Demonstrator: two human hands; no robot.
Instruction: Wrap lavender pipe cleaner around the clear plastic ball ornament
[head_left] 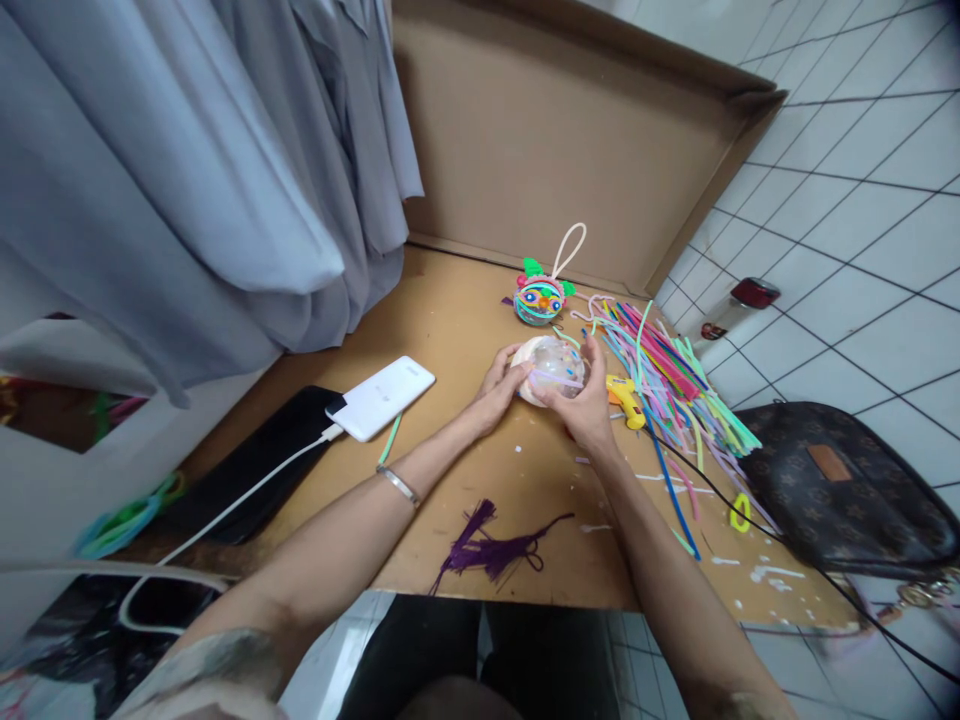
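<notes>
Between my two hands is a clear plastic ball (553, 362) with a cream band on its left side and a pale purple strip across its front. My left hand (501, 387) wraps its left side, thumb pressed on the front. On the right, my right hand (585, 400) grips it with thumb below and fingers behind. Just beyond stands a decorated ball (538, 303) with blue-ringed eyes, green ears and a white loop. Close to my right hand lies a yellow glue gun (627, 402), its tip hidden by the hand.
Colourful pipe cleaners (675, 370) are heaped at the right, beside a brown patterned bag (847, 480). Purple tassels (495, 550) lie near the front edge. A white power bank (382, 397) with a cable rests at left. A cardboard panel (555, 150) stands behind; grey cloth (300, 180) hangs left.
</notes>
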